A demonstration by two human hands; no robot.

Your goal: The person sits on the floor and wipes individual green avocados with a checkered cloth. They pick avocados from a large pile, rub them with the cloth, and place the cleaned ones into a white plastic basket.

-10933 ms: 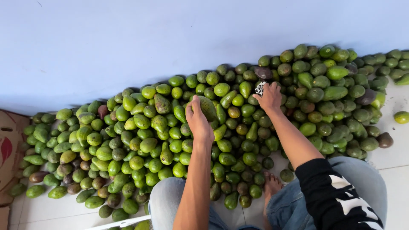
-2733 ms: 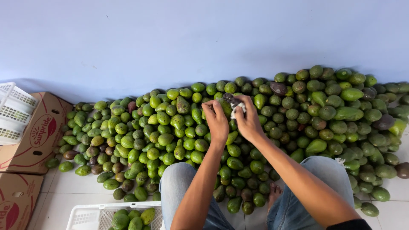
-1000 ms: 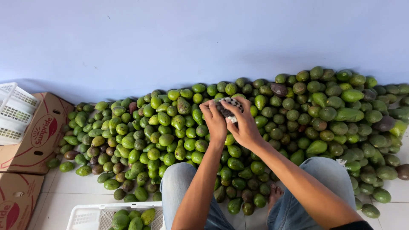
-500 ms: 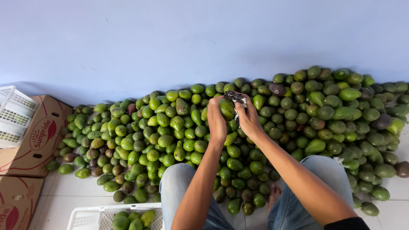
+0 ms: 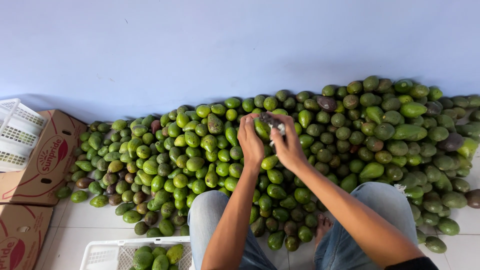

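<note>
A large heap of green avocados (image 5: 210, 145) lies on the tiled floor against a pale blue wall. My left hand (image 5: 250, 142) and my right hand (image 5: 287, 142) are raised together over the middle of the heap. The left hand grips a green avocado (image 5: 261, 129). The right hand's fingers pinch a small dark-and-white object (image 5: 274, 123) against the top of that avocado; what it is I cannot tell. My knees in blue jeans frame the near edge of the heap.
A white plastic crate (image 5: 107, 252) with a few avocados stands at the bottom left. Brown cardboard boxes (image 5: 47, 160) and another white crate (image 5: 15, 132) sit at the left. A few dark avocados (image 5: 326, 102) are mixed into the heap.
Over the last second my two hands stayed together above the heap, shifting slightly upward around the held avocado. Earlier, they were apart, reaching into the heap.
</note>
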